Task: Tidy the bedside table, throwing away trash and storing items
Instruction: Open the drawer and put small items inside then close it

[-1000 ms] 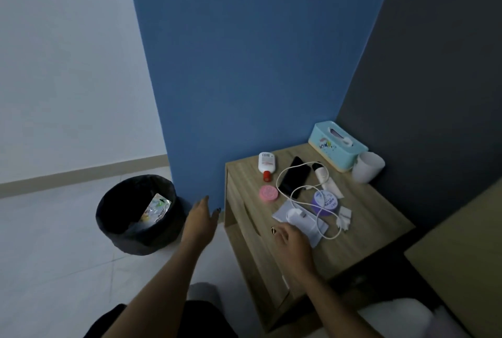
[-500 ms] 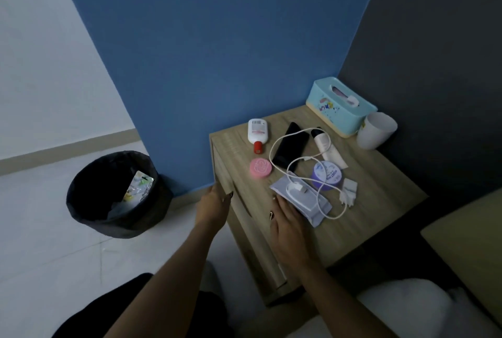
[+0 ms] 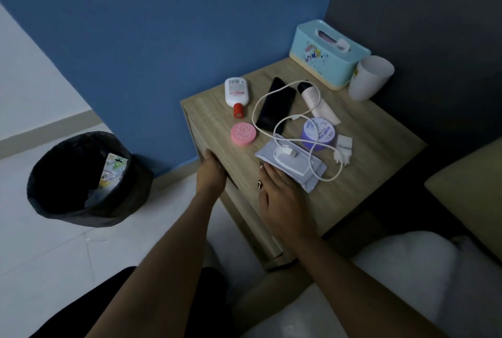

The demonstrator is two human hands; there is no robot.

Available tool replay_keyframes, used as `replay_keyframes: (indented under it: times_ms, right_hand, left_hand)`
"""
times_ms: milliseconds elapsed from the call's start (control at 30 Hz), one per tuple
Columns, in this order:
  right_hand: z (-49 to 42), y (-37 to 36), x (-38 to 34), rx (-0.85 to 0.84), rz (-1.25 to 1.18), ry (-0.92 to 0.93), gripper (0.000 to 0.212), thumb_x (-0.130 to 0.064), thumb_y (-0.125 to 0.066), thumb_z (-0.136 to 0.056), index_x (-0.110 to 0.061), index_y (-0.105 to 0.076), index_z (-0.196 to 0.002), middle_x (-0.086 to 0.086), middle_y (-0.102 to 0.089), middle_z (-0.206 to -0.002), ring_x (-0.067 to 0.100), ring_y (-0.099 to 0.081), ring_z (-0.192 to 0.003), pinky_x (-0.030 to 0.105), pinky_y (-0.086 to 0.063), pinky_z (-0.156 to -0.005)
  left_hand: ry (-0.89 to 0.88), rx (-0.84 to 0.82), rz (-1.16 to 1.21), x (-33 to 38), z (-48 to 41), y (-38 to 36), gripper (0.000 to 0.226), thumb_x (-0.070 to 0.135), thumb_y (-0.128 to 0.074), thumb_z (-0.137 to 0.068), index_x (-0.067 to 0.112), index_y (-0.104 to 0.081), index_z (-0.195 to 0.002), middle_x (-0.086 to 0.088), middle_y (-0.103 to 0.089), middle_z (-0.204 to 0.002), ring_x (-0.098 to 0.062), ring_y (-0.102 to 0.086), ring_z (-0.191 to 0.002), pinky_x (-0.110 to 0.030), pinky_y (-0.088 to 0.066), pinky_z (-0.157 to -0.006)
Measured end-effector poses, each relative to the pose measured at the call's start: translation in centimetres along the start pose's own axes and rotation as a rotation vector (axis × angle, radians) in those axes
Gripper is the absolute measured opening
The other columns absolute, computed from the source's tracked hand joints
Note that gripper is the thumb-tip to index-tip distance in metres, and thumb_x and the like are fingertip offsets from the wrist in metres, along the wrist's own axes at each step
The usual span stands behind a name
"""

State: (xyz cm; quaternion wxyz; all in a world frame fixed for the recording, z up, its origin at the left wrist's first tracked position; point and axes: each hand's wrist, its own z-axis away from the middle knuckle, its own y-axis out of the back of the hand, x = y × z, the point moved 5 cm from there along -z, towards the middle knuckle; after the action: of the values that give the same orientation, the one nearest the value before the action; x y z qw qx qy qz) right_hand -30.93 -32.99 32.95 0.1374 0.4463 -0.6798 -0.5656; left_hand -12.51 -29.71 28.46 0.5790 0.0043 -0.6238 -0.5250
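The wooden bedside table (image 3: 377, 152) holds a white bottle with a red cap (image 3: 236, 92), a black phone (image 3: 275, 109), a white charging cable (image 3: 326, 180) with its plug (image 3: 343, 147), a cream tube (image 3: 312, 98), a purple jar (image 3: 317, 133), a pink round tin (image 3: 243, 133) and a pale wipes pack (image 3: 292, 166). My left hand (image 3: 212, 172) hooks its fingers over the top edge of the drawer front. My right hand (image 3: 279, 196) lies flat on the tabletop, with its fingertips touching the near end of the wipes pack.
A black-lined trash bin (image 3: 81, 177) with a wrapper inside stands on the floor to the left. A teal tissue box (image 3: 328, 52) and a white cup (image 3: 369, 76) sit at the table's back corner. Blue and dark walls enclose the table; a bed edge lies at the right.
My left hand has moved from mid-air near the bin to the drawer front's top edge. My right hand stays on the tabletop by the wipes pack. My view has moved closer.
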Motion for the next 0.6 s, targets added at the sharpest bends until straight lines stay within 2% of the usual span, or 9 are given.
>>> replay_keyframes:
  times_ms: [167, 400, 533, 600]
  right_hand:
    - [0.1, 0.1, 0.2, 0.004, -0.017, -0.005, 0.043, -0.018, -0.044, -0.092, -0.002, -0.058, -0.129, 0.010, -0.057, -0.136, 0.022, -0.050, -0.130, 0.039, -0.041, -0.107]
    - [0.2, 0.3, 0.2, 0.000, -0.006, -0.004, 0.043, -0.019, -0.044, -0.092, -0.002, -0.058, -0.129, 0.010, -0.058, -0.136, 0.022, -0.050, -0.129, 0.039, -0.042, -0.107]
    - [0.2, 0.3, 0.2, -0.004, -0.014, -0.005, 0.043, -0.019, -0.044, -0.092, -0.003, -0.058, -0.129, 0.009, -0.057, -0.136, 0.020, -0.050, -0.129, 0.037, -0.041, -0.107]
    - [0.2, 0.2, 0.3, -0.007, -0.012, -0.012, 0.042, -0.019, -0.044, -0.092, -0.003, -0.058, -0.129, 0.009, -0.058, -0.135, 0.019, -0.050, -0.129, 0.037, -0.041, -0.107]
  left_hand:
    - [0.010, -0.006, 0.014, -0.2, -0.2, -0.8, 0.038, 0.022, -0.045, -0.096, 0.007, -0.037, -0.130, -0.018, -0.063, -0.112, -0.034, -0.061, -0.095, -0.035, -0.043, -0.073]
    - [0.023, -0.049, -0.003, -0.4, -0.5, -0.6, 0.037, 0.019, -0.044, -0.097, 0.005, -0.037, -0.131, -0.020, -0.062, -0.116, -0.038, -0.060, -0.102, -0.035, -0.043, -0.075]
    - [0.067, -0.063, 0.000, -1.1, -0.5, -0.1, 0.045, 0.025, -0.043, -0.098, 0.003, -0.033, -0.135, -0.022, -0.060, -0.120, -0.040, -0.058, -0.105, -0.040, -0.045, -0.080]
    - [0.066, -0.080, 0.000, -1.3, -0.2, 0.4, 0.041, 0.027, -0.044, -0.098, -0.001, -0.036, -0.128, -0.025, -0.060, -0.116, -0.041, -0.058, -0.102, -0.041, -0.045, -0.080]
